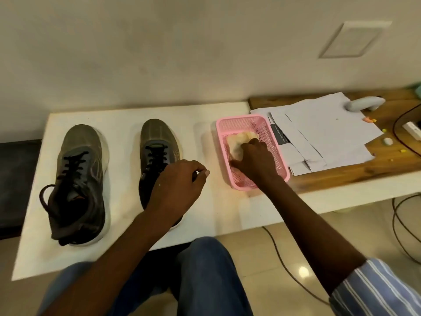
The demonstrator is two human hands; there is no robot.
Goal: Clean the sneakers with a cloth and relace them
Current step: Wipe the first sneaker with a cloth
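Observation:
Two grey-olive sneakers with black laces stand toes-away on the white table (127,112): the left sneaker (79,179) and the right sneaker (157,142). My left hand (180,181) hovers over the right sneaker's heel, its fingers loosely curled and holding nothing. A pink plastic basket (268,135) sits to the right of the sneakers with a cream cloth (239,140) inside. My right hand (255,158) reaches into the basket, and its fingers curl round the cloth.
Loose white papers (319,131) lie on a wooden board right of the basket, with a grey handle-shaped object (364,103) and small items behind. Cables (401,224) hang off the right side. A dark seat (16,183) stands at the left. A wall closes the far side.

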